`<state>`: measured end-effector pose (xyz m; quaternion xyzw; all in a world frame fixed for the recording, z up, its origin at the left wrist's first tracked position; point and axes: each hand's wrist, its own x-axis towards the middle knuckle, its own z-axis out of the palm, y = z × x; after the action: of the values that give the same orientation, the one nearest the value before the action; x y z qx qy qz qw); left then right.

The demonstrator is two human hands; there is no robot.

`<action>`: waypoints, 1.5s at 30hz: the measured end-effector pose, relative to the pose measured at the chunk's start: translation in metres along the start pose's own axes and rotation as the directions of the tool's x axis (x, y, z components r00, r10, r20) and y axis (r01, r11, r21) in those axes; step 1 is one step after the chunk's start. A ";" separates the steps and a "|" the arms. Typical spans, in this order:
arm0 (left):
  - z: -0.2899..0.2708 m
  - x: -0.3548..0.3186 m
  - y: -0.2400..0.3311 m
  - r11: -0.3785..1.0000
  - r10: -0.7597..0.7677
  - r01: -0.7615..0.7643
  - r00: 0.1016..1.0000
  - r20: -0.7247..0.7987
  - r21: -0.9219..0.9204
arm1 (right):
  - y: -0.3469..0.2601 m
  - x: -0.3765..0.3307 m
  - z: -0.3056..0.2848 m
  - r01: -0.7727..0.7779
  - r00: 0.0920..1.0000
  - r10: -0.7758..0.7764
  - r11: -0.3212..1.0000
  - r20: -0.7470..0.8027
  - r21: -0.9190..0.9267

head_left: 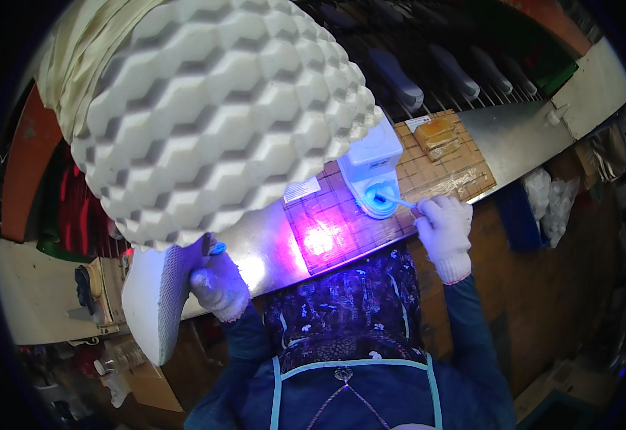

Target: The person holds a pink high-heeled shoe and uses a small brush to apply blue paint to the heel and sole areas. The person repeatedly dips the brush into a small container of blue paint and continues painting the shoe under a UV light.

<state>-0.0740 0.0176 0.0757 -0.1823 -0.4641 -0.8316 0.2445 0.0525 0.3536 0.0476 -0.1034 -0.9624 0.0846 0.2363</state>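
Left hand (216, 283) grips white shoe sole (213, 115), raised near camera; looks light, foamy, springy, best held at the edge. Right hand (443, 228) pinches brush (396, 201) dipped in pot (380, 198) on desk (270, 247).

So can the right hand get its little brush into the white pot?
Probably yes. The right hand holds the brush with its tip already over the open white pot, and nothing lies between them. The left hand is busy holding the shoe.
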 end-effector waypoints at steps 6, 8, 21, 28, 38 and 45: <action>-0.016 0.008 -0.010 0.957 0.102 -0.116 0.993 0.064 0.265 | -0.002 0.007 0.002 -0.014 1.000 0.015 0.992 0.011 -0.124; -0.021 0.005 -0.017 0.924 0.154 -0.169 0.985 0.072 0.343 | -0.004 0.008 0.002 0.009 0.999 -0.002 0.986 0.041 -0.165; -0.029 0.007 -0.047 0.624 0.459 -0.598 0.801 0.384 0.503 | 0.020 -0.012 0.014 -0.715 0.698 0.355 0.296 0.622 0.634; 0.001 0.015 -0.058 0.496 0.496 -0.752 0.655 0.570 0.433 | -0.044 0.015 -0.004 -0.172 0.968 0.246 0.805 -0.057 0.568; 0.011 0.016 -0.045 0.552 0.336 -0.719 0.655 0.677 0.422 | -0.111 0.011 -0.017 -0.232 0.970 0.116 0.213 0.212 0.949; 0.008 0.005 -0.039 0.457 0.355 -0.779 0.603 0.715 0.430 | -0.121 0.020 0.015 -0.290 0.936 0.209 0.004 0.282 0.957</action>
<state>-0.0994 0.0411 0.0558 -0.4444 -0.6988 -0.3571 0.4320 0.0083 0.2403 0.0685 -0.0788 -0.6124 0.7621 0.1948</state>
